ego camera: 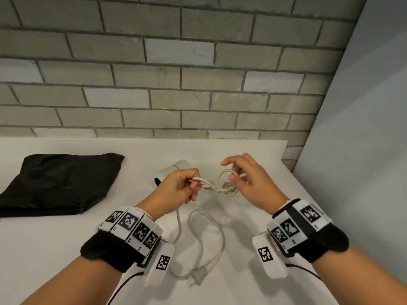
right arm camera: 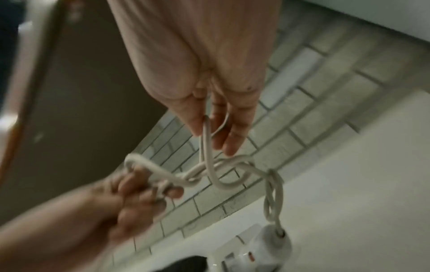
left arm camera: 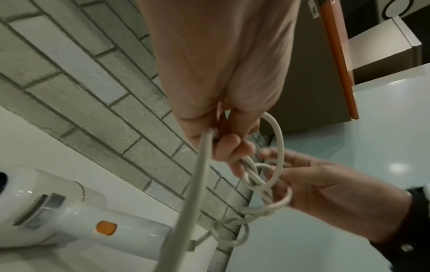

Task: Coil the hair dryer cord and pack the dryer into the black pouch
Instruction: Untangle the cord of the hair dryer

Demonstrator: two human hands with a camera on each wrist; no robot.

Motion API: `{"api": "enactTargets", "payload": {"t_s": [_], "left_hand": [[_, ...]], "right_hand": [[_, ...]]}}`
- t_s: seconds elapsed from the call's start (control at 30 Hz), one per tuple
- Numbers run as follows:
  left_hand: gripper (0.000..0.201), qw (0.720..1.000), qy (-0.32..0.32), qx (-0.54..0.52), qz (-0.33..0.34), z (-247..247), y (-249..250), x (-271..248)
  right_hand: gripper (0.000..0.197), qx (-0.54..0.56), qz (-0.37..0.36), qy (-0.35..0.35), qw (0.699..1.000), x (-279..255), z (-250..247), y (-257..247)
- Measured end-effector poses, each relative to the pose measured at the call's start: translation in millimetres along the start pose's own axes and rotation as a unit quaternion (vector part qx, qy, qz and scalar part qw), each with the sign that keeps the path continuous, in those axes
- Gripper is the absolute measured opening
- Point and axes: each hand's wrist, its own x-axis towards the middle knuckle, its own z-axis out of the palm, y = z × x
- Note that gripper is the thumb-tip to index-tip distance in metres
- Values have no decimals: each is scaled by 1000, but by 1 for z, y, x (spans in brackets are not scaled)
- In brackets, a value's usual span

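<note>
The white hair dryer [ego camera: 174, 171] lies on the white counter behind my hands, its orange button [left arm camera: 106, 227] showing in the left wrist view. Its white cord [ego camera: 214, 187] is looped and twisted between my hands above the counter. My left hand [ego camera: 178, 188] grips several strands of the cord [left arm camera: 250, 174]. My right hand [ego camera: 244, 179] has its fingers hooked through a loop [right arm camera: 207, 139]. The loose cord [ego camera: 207, 236] trails toward me and ends in the plug [ego camera: 198, 276]. The black pouch [ego camera: 57, 183] lies flat at the left, zipper edge nearest me.
A grey brick wall [ego camera: 176, 84] backs the counter [ego camera: 44, 249]. A pale panel [ego camera: 363, 128] stands at the right, beside the counter's right edge. Bare counter lies in front of the pouch and near my left forearm.
</note>
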Motion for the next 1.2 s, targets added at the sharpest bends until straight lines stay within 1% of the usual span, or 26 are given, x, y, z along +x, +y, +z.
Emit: {"api": "enactTargets", "payload": {"t_s": [0.07,0.1,0.17,0.23,0.27,0.37,0.43,0.47,0.53,0.6,0.63,0.67,0.7,0.73,0.77,0.8,0.83,0.87,0.9,0.93,1.0,1.03,1.07,1.1,1.17,1.2], "left_hand": [[27,1000,-8,-12,6,4,3,2],[31,1000,-15,-23,9,5,7,4],[29,997,-35,-71,1,6,14,4],[11,986,-56,-153,-29,6,21,2],[8,982,-58,-173,-47,7,24,0],[34,991,-17,-112,-72,14,20,0],[27,994,15,-79,-72,18,18,1],[26,994,24,-74,-75,17,16,1],[26,993,27,-82,-86,13,13,2],[25,990,20,-88,-107,6,9,1],[25,990,13,-77,-118,3,6,0],[26,991,5,-52,-125,1,3,1],[25,991,2,-24,-129,-2,0,1],[23,992,4,3,-129,-4,-3,2],[21,992,9,23,-127,-6,-4,3],[19,992,14,38,-124,-8,-5,3],[19,991,19,49,-119,-8,-5,4],[20,991,25,61,-115,-8,-5,5],[21,991,36,73,-109,-6,-5,5],[22,990,49,84,-102,-3,-3,6],[23,990,69,97,-80,3,1,9],[22,990,73,102,-64,7,4,10],[20,990,76,110,-48,11,7,12],[17,990,77,118,-32,14,9,12],[17,988,75,133,-17,18,12,12],[20,987,72,141,-17,19,12,11]], "right_hand": [[26,-129,-90,-56,986,0,6,-8],[28,-158,-113,-80,978,1,8,-10],[26,-184,-127,-98,970,3,9,-14],[19,-233,-122,-107,959,5,8,-15],[17,-275,-120,-115,947,7,8,-14],[20,-396,-130,-124,900,6,15,-14],[23,-448,-122,-121,877,1,23,-14],[22,-448,-129,-84,881,0,25,-12],[13,-360,-46,-45,931,3,20,-4],[8,-194,77,-15,978,2,13,9],[7,-95,120,23,988,2,11,13],[10,-12,149,61,987,2,10,17],[16,83,190,101,973,1,9,18],[21,188,240,131,943,1,7,17],[23,255,281,137,915,0,4,19],[23,272,308,124,903,0,2,21],[19,224,311,96,919,0,-1,24],[12,128,283,72,948,1,-3,27],[6,3,226,56,973,0,-5,27],[21,-127,144,60,980,-1,-5,25],[49,-275,-57,48,959,-2,-1,10],[54,-315,-122,22,941,-3,3,0],[54,-354,-148,-25,923,-3,9,-8],[51,-391,-140,-75,906,-3,15,-15],[46,-429,-55,-155,888,-1,22,-16],[38,-429,-32,-164,888,1,20,-13]]}}
